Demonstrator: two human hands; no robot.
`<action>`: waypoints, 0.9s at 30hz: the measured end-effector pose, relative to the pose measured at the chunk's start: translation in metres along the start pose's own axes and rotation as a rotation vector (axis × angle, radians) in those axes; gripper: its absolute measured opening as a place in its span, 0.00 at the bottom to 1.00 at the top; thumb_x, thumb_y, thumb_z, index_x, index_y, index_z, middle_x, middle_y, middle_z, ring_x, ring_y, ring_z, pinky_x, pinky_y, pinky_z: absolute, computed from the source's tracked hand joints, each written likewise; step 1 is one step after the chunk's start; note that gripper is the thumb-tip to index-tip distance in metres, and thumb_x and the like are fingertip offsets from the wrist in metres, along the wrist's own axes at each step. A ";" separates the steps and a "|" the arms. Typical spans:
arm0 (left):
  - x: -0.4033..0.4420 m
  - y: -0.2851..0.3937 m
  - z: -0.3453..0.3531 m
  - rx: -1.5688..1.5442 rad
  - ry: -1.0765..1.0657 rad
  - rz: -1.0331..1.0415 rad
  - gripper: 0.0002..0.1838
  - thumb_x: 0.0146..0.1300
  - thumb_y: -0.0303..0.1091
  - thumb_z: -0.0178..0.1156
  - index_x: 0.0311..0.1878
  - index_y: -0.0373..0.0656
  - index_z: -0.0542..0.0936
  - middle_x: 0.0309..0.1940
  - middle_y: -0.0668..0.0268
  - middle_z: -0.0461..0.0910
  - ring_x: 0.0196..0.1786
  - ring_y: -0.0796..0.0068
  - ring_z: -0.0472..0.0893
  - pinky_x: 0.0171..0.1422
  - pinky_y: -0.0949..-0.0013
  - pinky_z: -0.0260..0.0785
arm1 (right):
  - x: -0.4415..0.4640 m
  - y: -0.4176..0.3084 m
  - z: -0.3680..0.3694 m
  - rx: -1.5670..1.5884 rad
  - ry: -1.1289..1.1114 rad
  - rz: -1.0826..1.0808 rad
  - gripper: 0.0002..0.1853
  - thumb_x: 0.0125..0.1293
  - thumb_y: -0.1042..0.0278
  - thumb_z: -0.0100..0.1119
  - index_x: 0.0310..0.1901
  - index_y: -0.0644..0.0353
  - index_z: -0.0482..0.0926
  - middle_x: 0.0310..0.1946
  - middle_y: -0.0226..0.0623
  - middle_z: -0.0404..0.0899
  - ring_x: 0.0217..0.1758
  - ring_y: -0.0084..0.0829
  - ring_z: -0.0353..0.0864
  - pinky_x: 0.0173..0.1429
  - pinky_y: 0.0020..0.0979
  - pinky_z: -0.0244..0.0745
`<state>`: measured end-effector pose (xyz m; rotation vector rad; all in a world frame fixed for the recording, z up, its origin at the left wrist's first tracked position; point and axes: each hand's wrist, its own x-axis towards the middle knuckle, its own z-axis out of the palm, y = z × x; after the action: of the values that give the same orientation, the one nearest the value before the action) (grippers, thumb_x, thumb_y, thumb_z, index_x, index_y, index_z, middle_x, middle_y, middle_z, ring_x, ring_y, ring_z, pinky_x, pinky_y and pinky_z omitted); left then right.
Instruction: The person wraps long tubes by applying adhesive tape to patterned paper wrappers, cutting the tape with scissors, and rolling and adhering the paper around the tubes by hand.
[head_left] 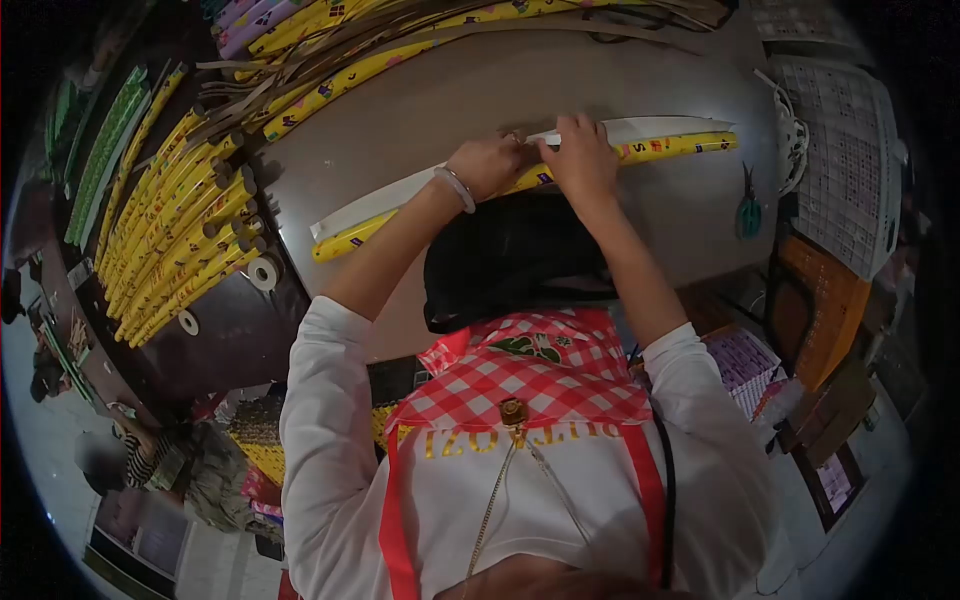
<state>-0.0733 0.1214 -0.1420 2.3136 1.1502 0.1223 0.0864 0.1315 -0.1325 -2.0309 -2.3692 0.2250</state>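
Observation:
A long yellow patterned roll (690, 144) lies across the table in front of me, with a strip of its white underside (375, 207) showing along the far edge. My left hand (487, 166), with a pale bangle at the wrist, is closed at the middle of the roll, its fingertips at the white edge. Close beside it, my right hand (582, 158) has its fingers bent over the same edge, thumb towards the left hand. What lies between the fingertips is too small to make out.
Many yellow rolls (180, 230) are stacked at the left, near tape rolls (263, 273). Brown strips and more yellow wrap (330, 95) lie at the far edge. Green-handled scissors (747, 215) and a white cord (793, 140) are at the right. A person (140, 445) is at the lower left.

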 end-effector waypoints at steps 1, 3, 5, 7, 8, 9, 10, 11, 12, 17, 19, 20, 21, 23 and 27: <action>0.000 0.000 0.000 -0.001 0.001 0.001 0.12 0.58 0.36 0.50 0.43 0.47 0.76 0.40 0.61 0.73 0.38 0.61 0.78 0.37 0.64 0.73 | 0.001 0.004 0.000 0.026 -0.014 -0.040 0.19 0.47 0.54 0.63 0.36 0.57 0.73 0.37 0.34 0.71 0.44 0.36 0.72 0.35 0.39 0.74; -0.004 -0.003 0.000 -0.018 0.034 0.027 0.13 0.58 0.35 0.50 0.47 0.48 0.75 0.43 0.62 0.72 0.41 0.61 0.77 0.40 0.64 0.73 | 0.003 0.012 -0.004 0.053 -0.029 -0.080 0.20 0.48 0.51 0.62 0.37 0.57 0.74 0.38 0.34 0.71 0.45 0.36 0.72 0.37 0.39 0.74; -0.004 -0.006 0.014 -0.011 0.052 0.011 0.14 0.59 0.35 0.49 0.48 0.49 0.74 0.44 0.61 0.71 0.42 0.62 0.76 0.41 0.64 0.72 | 0.009 0.027 -0.019 0.186 -0.167 -0.177 0.21 0.51 0.48 0.60 0.33 0.61 0.73 0.39 0.34 0.71 0.42 0.36 0.74 0.42 0.36 0.71; -0.004 -0.008 0.016 -0.002 0.069 -0.001 0.15 0.59 0.35 0.49 0.50 0.49 0.74 0.45 0.61 0.71 0.44 0.62 0.76 0.42 0.64 0.72 | 0.016 0.045 -0.034 0.206 -0.235 -0.190 0.23 0.52 0.46 0.59 0.33 0.62 0.74 0.40 0.33 0.71 0.42 0.35 0.74 0.42 0.35 0.70; -0.004 -0.007 0.015 0.004 0.046 -0.013 0.15 0.59 0.34 0.48 0.51 0.49 0.73 0.44 0.62 0.71 0.44 0.61 0.76 0.42 0.64 0.72 | 0.018 0.058 -0.038 0.226 -0.304 -0.204 0.25 0.53 0.43 0.57 0.34 0.62 0.75 0.40 0.33 0.71 0.42 0.35 0.74 0.42 0.34 0.70; -0.005 -0.007 0.013 0.011 0.022 -0.025 0.16 0.60 0.33 0.47 0.51 0.49 0.72 0.43 0.62 0.71 0.45 0.61 0.75 0.43 0.63 0.72 | 0.022 0.077 -0.035 0.214 -0.262 -0.249 0.26 0.55 0.42 0.55 0.37 0.62 0.75 0.40 0.33 0.72 0.41 0.36 0.74 0.42 0.33 0.70; -0.005 -0.006 0.013 0.011 0.019 -0.017 0.16 0.60 0.33 0.47 0.51 0.49 0.72 0.43 0.62 0.71 0.45 0.61 0.75 0.43 0.63 0.72 | 0.026 0.092 -0.038 0.213 -0.260 -0.241 0.26 0.55 0.42 0.55 0.37 0.62 0.75 0.40 0.33 0.72 0.41 0.36 0.74 0.42 0.33 0.70; -0.006 -0.006 0.012 0.008 0.035 -0.025 0.16 0.59 0.32 0.47 0.51 0.49 0.72 0.43 0.61 0.71 0.45 0.61 0.75 0.43 0.63 0.72 | 0.032 0.106 -0.044 0.238 -0.323 -0.206 0.26 0.55 0.42 0.55 0.37 0.63 0.76 0.40 0.35 0.73 0.41 0.36 0.75 0.43 0.33 0.70; -0.006 -0.006 0.012 0.005 0.050 -0.030 0.16 0.59 0.31 0.47 0.51 0.48 0.72 0.42 0.61 0.71 0.44 0.61 0.75 0.43 0.63 0.72 | 0.037 0.120 -0.046 0.263 -0.384 -0.168 0.26 0.56 0.42 0.54 0.38 0.63 0.76 0.40 0.36 0.73 0.41 0.36 0.75 0.43 0.33 0.70; -0.006 -0.006 0.010 0.035 0.053 0.003 0.17 0.58 0.30 0.48 0.52 0.48 0.72 0.40 0.61 0.71 0.41 0.61 0.75 0.41 0.63 0.72 | 0.045 0.168 -0.043 0.321 -0.318 -0.021 0.26 0.55 0.45 0.57 0.39 0.65 0.75 0.36 0.42 0.75 0.41 0.38 0.75 0.44 0.33 0.70; -0.005 -0.005 0.009 0.050 0.051 0.013 0.17 0.58 0.30 0.48 0.52 0.48 0.72 0.39 0.60 0.71 0.40 0.61 0.76 0.41 0.63 0.72 | 0.044 0.173 -0.038 0.290 -0.256 -0.009 0.27 0.53 0.43 0.57 0.40 0.64 0.76 0.37 0.41 0.75 0.41 0.39 0.75 0.44 0.35 0.70; -0.005 -0.005 0.009 0.067 0.044 0.002 0.18 0.58 0.30 0.48 0.53 0.48 0.72 0.39 0.60 0.71 0.39 0.62 0.76 0.40 0.63 0.72 | 0.043 0.174 -0.035 0.254 -0.203 -0.012 0.29 0.52 0.40 0.56 0.40 0.62 0.76 0.38 0.41 0.75 0.42 0.39 0.74 0.44 0.37 0.70; -0.005 -0.003 0.006 0.083 0.037 -0.010 0.18 0.58 0.29 0.48 0.53 0.49 0.72 0.38 0.60 0.71 0.39 0.62 0.76 0.40 0.63 0.72 | 0.042 0.175 -0.031 0.259 -0.200 0.000 0.29 0.52 0.40 0.56 0.40 0.62 0.76 0.38 0.41 0.75 0.42 0.39 0.74 0.44 0.37 0.70; -0.004 0.002 0.000 0.100 -0.024 -0.041 0.18 0.58 0.29 0.48 0.53 0.49 0.72 0.38 0.60 0.71 0.39 0.62 0.76 0.40 0.63 0.72 | 0.042 0.175 -0.020 0.270 -0.164 0.002 0.27 0.51 0.42 0.58 0.38 0.62 0.76 0.39 0.38 0.74 0.43 0.38 0.74 0.45 0.37 0.70; -0.005 0.002 0.001 0.093 -0.056 -0.066 0.19 0.58 0.29 0.48 0.54 0.49 0.71 0.39 0.60 0.70 0.39 0.62 0.76 0.40 0.63 0.72 | 0.035 0.163 -0.015 0.220 -0.060 0.031 0.24 0.51 0.45 0.58 0.36 0.60 0.75 0.38 0.37 0.73 0.43 0.38 0.73 0.45 0.37 0.70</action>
<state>-0.0752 0.1163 -0.1409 2.3412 1.2261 -0.0211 0.2423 0.1917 -0.1397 -1.9859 -2.2319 0.5293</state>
